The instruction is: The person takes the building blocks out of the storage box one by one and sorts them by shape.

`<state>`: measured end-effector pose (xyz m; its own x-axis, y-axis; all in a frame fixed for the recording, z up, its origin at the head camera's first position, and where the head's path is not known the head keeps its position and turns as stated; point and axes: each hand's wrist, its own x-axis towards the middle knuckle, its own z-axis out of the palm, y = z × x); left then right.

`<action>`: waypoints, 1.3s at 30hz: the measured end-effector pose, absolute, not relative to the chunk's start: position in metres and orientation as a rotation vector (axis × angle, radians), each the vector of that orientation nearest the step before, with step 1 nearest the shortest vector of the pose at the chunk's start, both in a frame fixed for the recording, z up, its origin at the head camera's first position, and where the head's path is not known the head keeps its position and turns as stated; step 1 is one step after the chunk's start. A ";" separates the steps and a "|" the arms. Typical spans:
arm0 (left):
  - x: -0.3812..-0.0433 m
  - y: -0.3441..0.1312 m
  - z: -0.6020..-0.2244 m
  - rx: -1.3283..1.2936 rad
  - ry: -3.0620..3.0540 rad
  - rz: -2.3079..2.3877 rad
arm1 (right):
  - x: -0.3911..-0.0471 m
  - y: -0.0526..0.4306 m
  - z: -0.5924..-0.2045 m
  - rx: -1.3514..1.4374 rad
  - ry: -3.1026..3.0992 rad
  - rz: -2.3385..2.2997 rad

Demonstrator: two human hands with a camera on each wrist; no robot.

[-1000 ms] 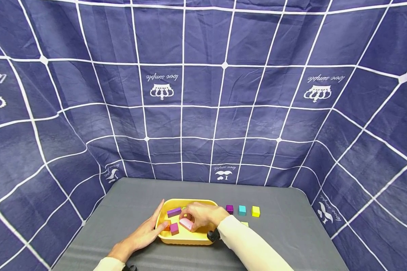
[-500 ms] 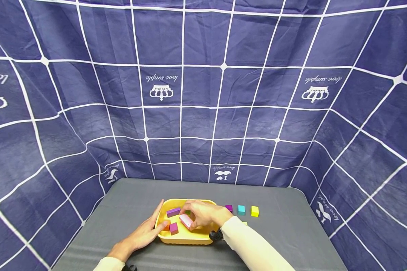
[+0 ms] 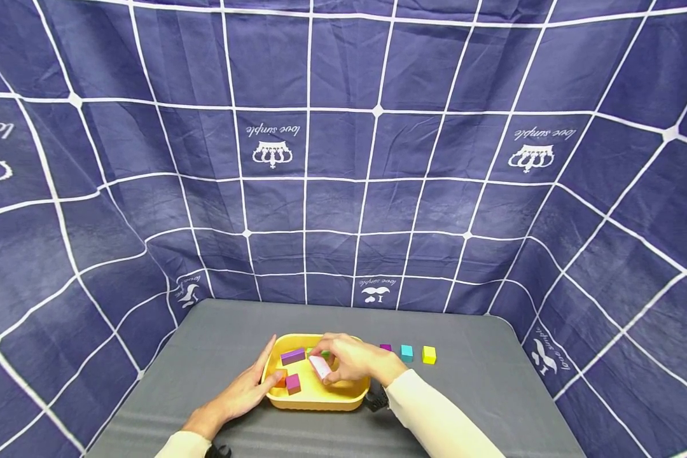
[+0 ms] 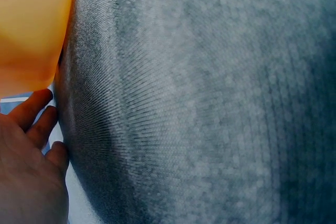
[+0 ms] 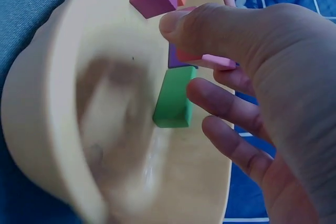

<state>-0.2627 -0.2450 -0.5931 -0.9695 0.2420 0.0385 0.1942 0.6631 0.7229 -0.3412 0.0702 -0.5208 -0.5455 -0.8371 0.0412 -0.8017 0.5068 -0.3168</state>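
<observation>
A yellow plastic bin [image 3: 315, 404] holds several coloured blocks. My right hand [image 3: 349, 357] pinches a pink block [image 3: 320, 367] between thumb and fingers, tilted over the middle of the bin. In the right wrist view, a green block [image 5: 175, 98] is by the other fingers. At the bin's left end, my left hand [image 3: 246, 388] holds the wall, thumb over the rim and fingers along the outside. Beside that thumb are an orange block [image 3: 281, 377] and a magenta cube [image 3: 293, 384]. A purple block [image 3: 292, 356] lies farther back in the bin.
On the grey tabletop [image 3: 217, 337] right of the bin stand a cyan cube [image 3: 406, 353], a yellow cube [image 3: 429, 355] and a partly hidden purple cube [image 3: 385, 348]. A blue cloth [image 3: 343, 146] with white lines hangs behind and at both sides.
My right hand has risen slightly and shifted right, carrying the pink block, which now tilts more steeply. My left hand has stayed at the bin's left end.
</observation>
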 end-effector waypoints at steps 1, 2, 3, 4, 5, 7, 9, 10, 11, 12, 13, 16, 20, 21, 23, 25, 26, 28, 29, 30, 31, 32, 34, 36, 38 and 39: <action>-0.262 -0.245 -0.593 0.368 2.811 1.207 | -0.340 0.072 -0.520 -1.439 2.630 -0.455; -0.262 -0.245 -0.593 0.367 2.815 1.204 | -0.339 0.074 -0.519 -1.441 2.634 -0.458; -0.262 -0.245 -0.592 0.366 2.819 1.200 | -0.338 0.076 -0.519 -1.439 2.640 -0.457; -0.262 -0.245 -0.592 0.367 2.824 1.195 | -0.337 0.078 -0.518 -1.434 2.647 -0.460; -0.262 -0.245 -0.592 0.369 2.827 1.191 | -0.335 0.080 -0.518 -1.427 2.655 -0.467; -0.262 -0.245 -0.592 0.371 2.829 1.189 | -0.334 0.086 -0.518 -1.416 2.673 -0.482; -0.262 -0.245 -0.592 0.371 2.830 1.187 | -0.333 0.092 -0.518 -1.396 2.692 -0.508; -0.263 -0.245 -0.593 0.374 2.830 1.188 | -0.332 0.095 -0.518 -1.388 2.701 -0.522; -0.263 -0.245 -0.593 0.376 2.830 1.188 | -0.331 0.099 -0.518 -1.382 2.709 -0.535; -0.263 -0.244 -0.593 0.377 2.829 1.190 | -0.330 0.102 -0.517 -1.374 2.718 -0.543; -0.264 -0.244 -0.594 0.378 2.828 1.194 | -0.329 0.106 -0.516 -1.365 2.725 -0.551; -0.265 -0.244 -0.594 0.387 2.825 1.205 | -0.326 0.116 -0.516 -1.357 2.757 -0.552; -0.265 -0.244 -0.594 0.389 2.833 1.201 | -0.322 0.130 -0.516 -1.342 2.805 -0.539; -0.265 -0.244 -0.594 0.387 2.837 1.197 | -0.322 0.133 -0.516 -1.336 2.816 -0.538; -0.264 -0.243 -0.594 0.382 2.842 1.192 | -0.320 0.139 -0.517 -1.329 2.830 -0.540; -0.264 -0.243 -0.594 0.379 2.839 1.194 | -0.319 0.145 -0.517 -1.332 2.839 -0.548; -0.264 -0.242 -0.594 0.378 2.837 1.196 | -0.318 0.147 -0.517 -1.335 2.842 -0.553; -0.264 -0.242 -0.593 0.383 2.834 1.196 | -0.316 0.153 -0.518 -1.342 2.850 -0.560; -0.263 -0.242 -0.592 0.386 2.834 1.193 | -0.316 0.156 -0.519 -1.344 2.855 -0.562; -0.263 -0.242 -0.592 0.390 2.837 1.188 | -0.315 0.159 -0.519 -1.346 2.858 -0.566; -0.263 -0.241 -0.592 0.393 2.839 1.183 | -0.314 0.161 -0.520 -1.343 2.863 -0.567; -0.263 -0.241 -0.592 0.396 2.841 1.182 | -0.313 0.164 -0.521 -1.342 2.868 -0.566; -0.264 -0.242 -0.592 0.399 2.844 1.176 | -0.311 0.170 -0.523 -1.340 2.881 -0.567; -0.264 -0.242 -0.593 0.401 2.845 1.176 | -0.309 0.175 -0.524 -1.340 2.892 -0.569; -0.264 -0.243 -0.594 0.402 2.838 1.191 | -0.307 0.180 -0.526 -1.340 2.905 -0.572; -0.264 -0.244 -0.594 0.403 2.836 1.200 | -0.307 0.183 -0.527 -1.334 2.913 -0.573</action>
<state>-0.2638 -0.2435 -0.5938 -0.9656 0.2511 0.0673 0.2232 0.6679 0.7100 -0.3066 0.1827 -0.5269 -0.6589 -0.7115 0.2443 -0.7510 0.6034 -0.2681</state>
